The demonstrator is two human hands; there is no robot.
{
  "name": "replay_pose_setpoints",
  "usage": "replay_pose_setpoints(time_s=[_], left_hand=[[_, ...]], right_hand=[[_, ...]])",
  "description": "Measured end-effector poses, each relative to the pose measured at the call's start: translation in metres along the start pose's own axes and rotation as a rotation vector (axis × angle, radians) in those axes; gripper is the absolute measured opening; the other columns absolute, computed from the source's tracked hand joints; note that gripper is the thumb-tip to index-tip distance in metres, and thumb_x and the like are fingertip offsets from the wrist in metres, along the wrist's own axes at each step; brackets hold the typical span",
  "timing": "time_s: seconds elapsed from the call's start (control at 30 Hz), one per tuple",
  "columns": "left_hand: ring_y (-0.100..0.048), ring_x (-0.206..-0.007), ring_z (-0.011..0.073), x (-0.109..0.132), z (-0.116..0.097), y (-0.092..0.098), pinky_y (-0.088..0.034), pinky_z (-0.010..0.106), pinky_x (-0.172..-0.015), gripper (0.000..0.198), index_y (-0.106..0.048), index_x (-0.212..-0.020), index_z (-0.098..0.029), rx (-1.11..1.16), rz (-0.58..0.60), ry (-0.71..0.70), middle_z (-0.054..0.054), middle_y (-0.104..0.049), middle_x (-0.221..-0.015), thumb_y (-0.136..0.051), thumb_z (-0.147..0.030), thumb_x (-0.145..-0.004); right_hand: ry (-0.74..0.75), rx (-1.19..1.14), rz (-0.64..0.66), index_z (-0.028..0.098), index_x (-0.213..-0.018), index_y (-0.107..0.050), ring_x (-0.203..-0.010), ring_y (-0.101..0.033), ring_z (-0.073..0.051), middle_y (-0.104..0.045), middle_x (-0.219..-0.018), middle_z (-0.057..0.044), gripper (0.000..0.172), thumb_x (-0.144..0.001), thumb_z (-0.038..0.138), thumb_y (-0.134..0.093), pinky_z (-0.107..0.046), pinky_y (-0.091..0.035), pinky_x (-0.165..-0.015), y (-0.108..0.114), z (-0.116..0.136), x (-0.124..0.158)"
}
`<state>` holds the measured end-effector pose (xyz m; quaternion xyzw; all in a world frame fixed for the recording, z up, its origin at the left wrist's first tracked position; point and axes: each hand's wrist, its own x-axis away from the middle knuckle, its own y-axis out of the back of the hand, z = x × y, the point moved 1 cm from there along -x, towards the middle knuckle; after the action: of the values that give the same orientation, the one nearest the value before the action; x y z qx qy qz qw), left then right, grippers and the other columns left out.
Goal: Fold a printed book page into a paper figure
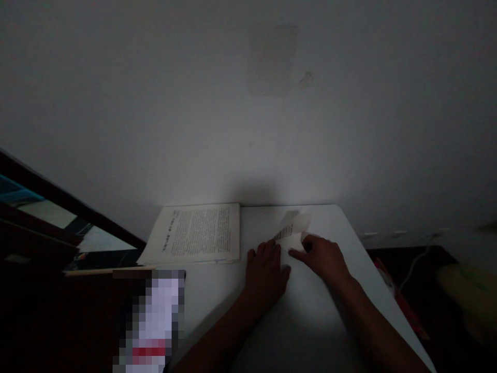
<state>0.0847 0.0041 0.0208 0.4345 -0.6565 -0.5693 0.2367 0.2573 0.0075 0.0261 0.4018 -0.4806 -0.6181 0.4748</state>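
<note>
A small sheet of paper (294,239), partly printed and folded over, lies on the white table near its far right side. My right hand (326,257) has the paper's right part between thumb and curled fingers. Beside it, my left hand (266,272) rests palm down on the tabletop, its fingers stretched forward with the tips at the paper's left edge. The thumb of that hand sticks out to the right. Dim light hides the finer creases.
A stack of printed pages (205,233) lies at the table's far left corner. A blurred-out bright rectangular object (159,316) is at the near left edge. The white table (217,290) meets a wall (194,114). A pale cable (415,267) hangs at the right.
</note>
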Motion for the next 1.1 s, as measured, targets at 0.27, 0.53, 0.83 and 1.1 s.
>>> replay_pose_setpoints(time_s=[0.27, 0.53, 0.83, 1.1], left_hand=[[-0.042, -0.112, 0.0285, -0.001, 0.001, 0.004, -0.035, 0.046, -0.089, 0.044, -0.046, -0.12, -0.019, 0.025, 0.007, 0.001, 0.009, -0.048, -0.127, -0.051, -0.038, -0.081], [-0.041, -0.114, 0.0279, 0.0, 0.004, 0.002, -0.034, 0.045, -0.091, 0.044, -0.046, -0.121, -0.019, 0.051, 0.004, 0.001, 0.01, -0.047, -0.129, -0.051, -0.038, -0.082], [-0.043, -0.115, 0.0259, -0.004, 0.012, -0.002, -0.034, 0.044, -0.092, 0.027, -0.053, -0.101, -0.017, 0.132, -0.048, -0.033, 0.01, -0.051, -0.124, -0.047, -0.039, -0.085], [-0.042, -0.116, 0.0264, -0.004, 0.015, -0.006, -0.034, 0.044, -0.093, 0.033, -0.05, -0.104, -0.018, 0.199, -0.062, -0.05, 0.011, -0.05, -0.122, -0.058, -0.038, -0.078]], right_hand=[[-0.083, -0.136, 0.195, 0.022, -0.072, -0.063, -0.064, -0.06, -0.018, -0.068, -0.075, -0.003, 0.033, -0.06, 0.052, -0.069, -0.026, -0.032, -0.054, 0.006, -0.027, 0.002], [0.034, -0.422, 0.329, 0.019, -0.076, -0.061, -0.062, -0.058, -0.016, -0.063, -0.068, -0.001, 0.027, -0.059, 0.038, -0.072, -0.026, -0.04, -0.057, 0.009, -0.064, -0.006], [0.054, -0.849, -0.133, 0.022, -0.108, -0.055, -0.096, -0.058, -0.024, -0.06, -0.111, -0.009, 0.05, -0.067, 0.047, -0.068, -0.038, -0.046, -0.082, 0.011, -0.065, -0.017], [0.192, -0.901, 0.115, 0.023, -0.116, -0.057, -0.064, -0.061, -0.018, -0.068, -0.093, -0.005, 0.047, -0.075, 0.044, -0.062, -0.03, -0.05, -0.057, 0.005, -0.034, -0.009]])
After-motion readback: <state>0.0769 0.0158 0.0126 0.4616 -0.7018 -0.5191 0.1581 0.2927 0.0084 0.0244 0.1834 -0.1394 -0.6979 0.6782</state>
